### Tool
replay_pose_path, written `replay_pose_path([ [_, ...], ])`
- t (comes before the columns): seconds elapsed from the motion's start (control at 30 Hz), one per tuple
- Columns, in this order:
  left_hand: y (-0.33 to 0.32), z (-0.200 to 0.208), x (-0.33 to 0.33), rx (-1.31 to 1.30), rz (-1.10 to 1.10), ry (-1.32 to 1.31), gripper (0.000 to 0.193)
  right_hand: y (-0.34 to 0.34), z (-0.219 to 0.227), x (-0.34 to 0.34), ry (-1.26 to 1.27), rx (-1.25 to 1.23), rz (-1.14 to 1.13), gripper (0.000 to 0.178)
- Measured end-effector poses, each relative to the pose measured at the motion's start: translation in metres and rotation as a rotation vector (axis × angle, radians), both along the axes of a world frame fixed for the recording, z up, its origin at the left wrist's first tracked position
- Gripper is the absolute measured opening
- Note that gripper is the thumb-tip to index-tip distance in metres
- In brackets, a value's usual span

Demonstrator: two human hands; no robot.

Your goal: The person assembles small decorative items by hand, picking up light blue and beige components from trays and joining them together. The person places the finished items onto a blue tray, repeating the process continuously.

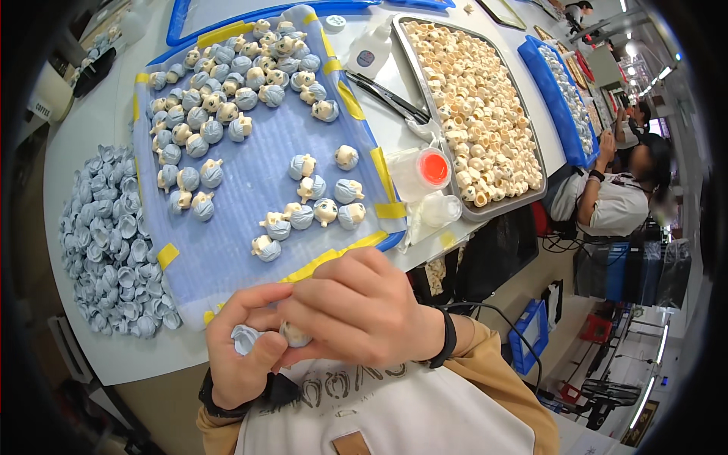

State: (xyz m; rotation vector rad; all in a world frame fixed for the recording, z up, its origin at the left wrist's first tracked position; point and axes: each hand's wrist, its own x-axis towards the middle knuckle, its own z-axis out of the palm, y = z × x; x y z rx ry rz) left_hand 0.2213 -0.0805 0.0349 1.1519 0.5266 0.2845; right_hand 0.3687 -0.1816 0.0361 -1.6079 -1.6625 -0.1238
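Observation:
My two hands meet at the table's near edge. My left hand (241,356) is closed round a light-blue hair shell (244,339), its hollow side showing. Between the hands sits a small cream doll head (294,334), mostly covered by my fingers. My right hand (360,307) curls over that head with its fingertips hidden. Just beyond lies a blue tray lined with film and yellow tape (250,220), bearing many doll heads with blue hair (326,212). Left of it spreads a heap of loose blue hair shells (106,243).
A metal tray (540,176) full of cream head pieces stands right of the film-lined tray. Between them are a white bottle (370,51), black tweezers (390,97), a red-topped cup (413,176) and a clear cup (440,210). Another person (618,197) sits at the right.

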Motion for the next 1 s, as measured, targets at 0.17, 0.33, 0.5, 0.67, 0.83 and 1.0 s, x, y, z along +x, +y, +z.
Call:
replay_pose_path([
  [0.17, 0.001, -0.012, -0.012, 0.183, 0.268, -0.119, 0.037, -0.003, -0.003, 0.017, 0.01, -0.071, -0.164, 0.038],
  [0.33, 0.004, -0.009, -0.006, 0.036, 0.141, -0.278, 0.046, 0.007, -0.011, 0.015, -0.061, -0.364, -0.278, 0.05],
  [0.5, 0.005, -0.009, -0.011, -0.082, 0.064, -0.209, 0.041, -0.005, 0.004, 0.023, 0.085, -0.23, -0.207, 0.05],
  [0.67, 0.006, -0.009, -0.014, 0.076, 0.018, -0.089, 0.046, -0.063, 0.034, 0.114, -0.03, -0.124, -0.719, 0.022],
  [0.83, 0.001, -0.003, -0.007, 0.057, 0.044, -0.208, 0.053, -0.112, 0.015, 0.236, 0.014, -0.532, -0.86, 0.025],
  [1.0, 0.005, -0.003, -0.009, -0.01, -0.002, -0.152, 0.05, -0.114, 0.0, 0.257, -0.025, -0.662, -0.758, 0.018],
])
